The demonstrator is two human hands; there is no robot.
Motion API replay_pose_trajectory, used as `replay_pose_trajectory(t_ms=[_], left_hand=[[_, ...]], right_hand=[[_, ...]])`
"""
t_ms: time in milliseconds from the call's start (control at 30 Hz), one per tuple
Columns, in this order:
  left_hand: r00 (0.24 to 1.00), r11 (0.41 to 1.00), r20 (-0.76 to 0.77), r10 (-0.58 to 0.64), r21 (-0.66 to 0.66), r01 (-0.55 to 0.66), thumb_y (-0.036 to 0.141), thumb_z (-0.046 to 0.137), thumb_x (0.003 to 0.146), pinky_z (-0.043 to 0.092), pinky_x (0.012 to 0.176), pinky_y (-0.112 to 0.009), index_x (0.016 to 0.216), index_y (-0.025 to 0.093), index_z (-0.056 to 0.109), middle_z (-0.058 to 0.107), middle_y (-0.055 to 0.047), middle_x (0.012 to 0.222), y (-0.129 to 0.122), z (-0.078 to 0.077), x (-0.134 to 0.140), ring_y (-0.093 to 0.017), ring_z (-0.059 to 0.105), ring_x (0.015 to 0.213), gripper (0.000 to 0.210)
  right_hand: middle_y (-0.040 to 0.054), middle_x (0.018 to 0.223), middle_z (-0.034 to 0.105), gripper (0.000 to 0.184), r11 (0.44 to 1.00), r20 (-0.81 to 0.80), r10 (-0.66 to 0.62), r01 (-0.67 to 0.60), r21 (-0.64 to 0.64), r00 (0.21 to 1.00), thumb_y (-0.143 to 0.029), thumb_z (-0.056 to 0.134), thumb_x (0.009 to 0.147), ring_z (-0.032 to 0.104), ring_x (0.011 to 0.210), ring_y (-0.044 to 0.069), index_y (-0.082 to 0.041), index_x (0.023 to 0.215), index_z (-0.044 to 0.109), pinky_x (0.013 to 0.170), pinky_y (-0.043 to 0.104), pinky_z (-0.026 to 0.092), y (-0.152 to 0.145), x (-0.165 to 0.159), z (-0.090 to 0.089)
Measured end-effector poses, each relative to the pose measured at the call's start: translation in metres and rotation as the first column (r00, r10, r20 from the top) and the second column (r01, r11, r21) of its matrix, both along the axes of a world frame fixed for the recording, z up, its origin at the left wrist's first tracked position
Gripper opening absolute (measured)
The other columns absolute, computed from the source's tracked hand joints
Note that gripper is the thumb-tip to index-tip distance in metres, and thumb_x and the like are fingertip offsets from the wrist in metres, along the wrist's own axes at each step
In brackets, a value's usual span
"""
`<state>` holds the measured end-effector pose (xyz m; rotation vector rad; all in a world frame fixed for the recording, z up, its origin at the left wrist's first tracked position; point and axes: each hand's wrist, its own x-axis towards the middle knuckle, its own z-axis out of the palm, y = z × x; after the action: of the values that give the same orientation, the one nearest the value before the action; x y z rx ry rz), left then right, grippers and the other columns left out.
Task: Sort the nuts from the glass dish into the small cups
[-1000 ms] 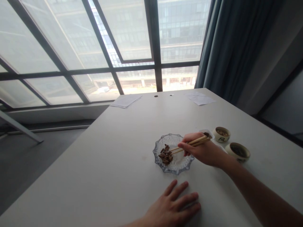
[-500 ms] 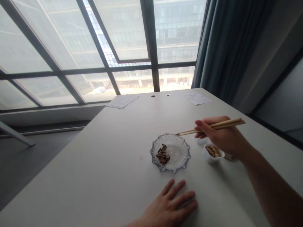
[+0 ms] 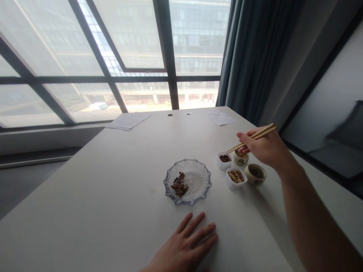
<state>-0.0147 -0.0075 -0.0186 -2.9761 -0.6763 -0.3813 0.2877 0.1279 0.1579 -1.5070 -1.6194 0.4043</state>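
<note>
My right hand [image 3: 256,145] grips a pair of wooden chopsticks [image 3: 252,136]. Their tips are over a small white cup [image 3: 224,165] that holds dark brown, elongated pieces [image 3: 225,158]. Beneath the hand sits a cream cup with a dark character [image 3: 241,160]. Closer to me stand a white cup of peanuts [image 3: 236,176] and another cream cup [image 3: 255,174] with dark contents. Left of these, a scalloped glass dish [image 3: 202,189] holds similar brown pieces [image 3: 179,185] in its left half. My left hand [image 3: 187,240] lies flat on the table just below the dish, fingers spread.
The white table [image 3: 99,211] reaches toward a large window [image 3: 136,41]. Paper sheets [image 3: 129,121] lie at its far left corner, and more paper [image 3: 222,118] at the far right. A dark curtain [image 3: 244,56] hangs behind the right side.
My right hand has carried the chopsticks from the glass dish's rim to the white cup with brown pieces. The camera view has turned right, bringing the cups into sight. My left hand stays flat.
</note>
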Motion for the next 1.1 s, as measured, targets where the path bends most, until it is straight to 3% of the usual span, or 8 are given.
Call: replay_pose_trajectory(t_ms=[100, 200, 300, 400, 600, 833, 967, 1100], left_hand=[[1.000, 1.000, 0.002, 0.000, -0.004, 0.000, 0.043, 0.070, 0.095, 0.030, 0.126, -0.050, 0.149, 0.021, 0.053, 0.052, -0.004, 0.155, 0.000, 0.000, 0.001, -0.033, 0.039, 0.148, 0.060], [1.000, 1.000, -0.010, -0.001, -0.012, 0.001, 0.045, 0.069, 0.096, 0.032, 0.125, -0.052, 0.150, 0.021, 0.052, 0.050, -0.003, 0.157, 0.000, 0.000, 0.001, -0.034, 0.040, 0.147, 0.061], [1.000, 1.000, -0.012, 0.001, -0.005, -0.001, 0.049, 0.068, 0.098, 0.032, 0.125, -0.053, 0.151, 0.021, 0.051, 0.050, -0.005, 0.157, -0.001, -0.002, 0.000, -0.034, 0.039, 0.148, 0.062], [1.000, 1.000, -0.003, 0.007, 0.010, -0.007, 0.049, 0.066, 0.101, 0.031, 0.125, -0.052, 0.152, 0.022, 0.050, 0.050, -0.006, 0.157, -0.002, -0.007, -0.002, -0.033, 0.037, 0.150, 0.060], [0.998, 0.996, 0.040, 0.053, 0.069, -0.056, 0.026, 0.059, 0.105, 0.028, 0.127, -0.051, 0.151, 0.028, 0.052, 0.045, 0.002, 0.160, -0.004, -0.022, -0.001, -0.030, 0.037, 0.150, 0.046], [0.999, 0.990, 0.024, 0.034, 0.136, -0.037, 0.027, 0.053, 0.109, 0.026, 0.128, -0.050, 0.151, 0.031, 0.052, 0.040, 0.006, 0.163, -0.001, -0.030, -0.004, -0.030, 0.032, 0.152, 0.042], [0.999, 0.992, 0.025, 0.045, 0.120, -0.048, 0.026, 0.055, 0.108, 0.025, 0.128, -0.051, 0.150, 0.030, 0.053, 0.040, 0.006, 0.163, -0.003, -0.029, -0.003, -0.031, 0.031, 0.153, 0.043], [0.999, 0.995, 0.028, 0.043, 0.085, -0.045, 0.026, 0.061, 0.104, 0.025, 0.128, -0.050, 0.149, 0.028, 0.054, 0.045, 0.002, 0.161, -0.004, -0.023, -0.003, -0.030, 0.034, 0.152, 0.045]], right_hand=[[0.0065, 0.065, 0.077, 0.037, 0.999, -0.099, 0.028, -0.024, 0.049, 0.995, -0.053, 0.072, 0.090, 0.075, 0.057, 0.023, -0.020, 0.073, 0.074, 0.048, 0.027, 0.057, -0.006, -0.012, 0.001], [0.0074, 0.069, 0.078, 0.042, 0.980, -0.185, 0.198, -0.199, 0.014, 0.962, -0.058, 0.069, 0.092, 0.077, 0.062, 0.022, -0.019, 0.080, 0.076, 0.055, 0.027, 0.059, -0.014, -0.037, -0.005], [0.0066, 0.069, 0.077, 0.043, 0.901, -0.203, 0.415, -0.432, -0.046, 0.887, -0.058, 0.068, 0.093, 0.075, 0.063, 0.020, -0.018, 0.078, 0.074, 0.057, 0.026, 0.057, -0.020, -0.067, -0.018], [0.0036, 0.064, 0.074, 0.042, 0.837, -0.117, 0.532, -0.542, -0.074, 0.838, -0.050, 0.063, 0.098, 0.071, 0.061, 0.017, -0.019, 0.071, 0.071, 0.059, 0.025, 0.052, -0.022, -0.090, -0.032], [0.0015, 0.067, 0.073, 0.037, 0.809, -0.005, 0.586, -0.585, -0.056, 0.811, -0.043, 0.061, 0.100, 0.066, 0.062, 0.015, -0.018, 0.074, 0.071, 0.063, 0.025, 0.047, -0.012, -0.105, -0.057], [0.0027, 0.063, 0.072, 0.049, 0.817, -0.067, 0.570, -0.574, -0.057, 0.819, -0.050, 0.057, 0.102, 0.069, 0.061, 0.016, -0.019, 0.064, 0.062, 0.062, 0.025, 0.048, -0.005, -0.110, -0.073], [0.0037, 0.063, 0.073, 0.051, 0.845, -0.068, 0.529, -0.533, -0.045, 0.846, -0.053, 0.057, 0.101, 0.072, 0.062, 0.018, -0.020, 0.063, 0.062, 0.062, 0.026, 0.051, -0.008, -0.106, -0.063], [0.0065, 0.068, 0.077, 0.044, 0.916, -0.102, 0.396, -0.400, -0.022, 0.913, -0.055, 0.064, 0.096, 0.077, 0.067, 0.023, -0.019, 0.073, 0.073, 0.060, 0.028, 0.057, -0.016, -0.082, -0.031]])
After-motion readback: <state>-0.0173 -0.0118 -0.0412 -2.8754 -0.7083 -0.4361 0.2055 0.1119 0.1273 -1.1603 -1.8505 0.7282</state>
